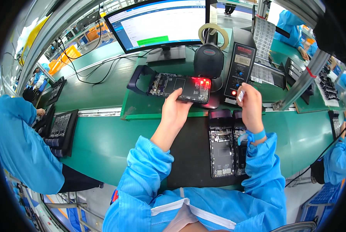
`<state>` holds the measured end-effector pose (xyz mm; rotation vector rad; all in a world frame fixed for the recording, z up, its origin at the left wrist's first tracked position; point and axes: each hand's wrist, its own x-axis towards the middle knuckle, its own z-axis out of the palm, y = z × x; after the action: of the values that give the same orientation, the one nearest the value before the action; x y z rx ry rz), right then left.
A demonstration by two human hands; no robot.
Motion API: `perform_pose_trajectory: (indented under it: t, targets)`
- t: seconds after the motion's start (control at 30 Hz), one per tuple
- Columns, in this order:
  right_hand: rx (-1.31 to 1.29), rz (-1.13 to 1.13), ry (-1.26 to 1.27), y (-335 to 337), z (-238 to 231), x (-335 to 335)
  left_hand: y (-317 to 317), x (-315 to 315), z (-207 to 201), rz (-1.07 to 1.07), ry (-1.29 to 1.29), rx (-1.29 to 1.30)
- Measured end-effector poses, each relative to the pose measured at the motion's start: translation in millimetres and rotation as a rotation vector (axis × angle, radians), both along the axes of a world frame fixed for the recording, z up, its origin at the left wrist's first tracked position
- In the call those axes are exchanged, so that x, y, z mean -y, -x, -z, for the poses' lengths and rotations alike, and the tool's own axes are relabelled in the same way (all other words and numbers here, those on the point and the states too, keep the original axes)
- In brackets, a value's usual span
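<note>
Label [241,96] with dark print, red-lit phone chassis [189,86], red-lettered control box [238,71]

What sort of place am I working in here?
Probably an electronics assembly floor, perhaps for phones. Your left hand holds an opened phone-like device with red light on it, before a barcode scanner; a co-worker in similar blue workwear is beside your green workbench.

Co-worker in blue smock [22,143], far left. Black tray [73,129], loaded, just beside that person. Orange plastic crate [65,58], upper left, beyond the bench. Black cables [98,82], looped. Cream adhesive-tape roll [225,38], upright. Grey metal post [301,82], right, banded red. Blue plastic crates [323,196], lower right.
</note>
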<state>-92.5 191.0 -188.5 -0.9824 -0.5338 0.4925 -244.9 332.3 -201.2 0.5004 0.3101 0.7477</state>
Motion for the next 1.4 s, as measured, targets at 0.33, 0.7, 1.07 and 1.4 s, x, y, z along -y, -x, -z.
perform_pose_trajectory:
  t: [0.33,0.7,1.07,1.4]
  targets:
    - [0.368,-0.228,0.0,42.7,-40.1,26.9,41.6,26.8,6.2,-0.168,-0.318,-0.212]
    - [0.455,-0.419,-0.165,99.9,-22.9,24.6,78.5,56.4,69.4,-0.043,-1.187,-0.535]
    - [0.559,-0.352,-0.124,101.0,-28.3,32.0,76.7,59.7,70.1,-0.024,-1.109,-0.56]
    - [0.138,-0.45,-0.112,88.7,-31.7,30.3,87.0,65.7,67.5,-0.034,-1.211,-0.618]
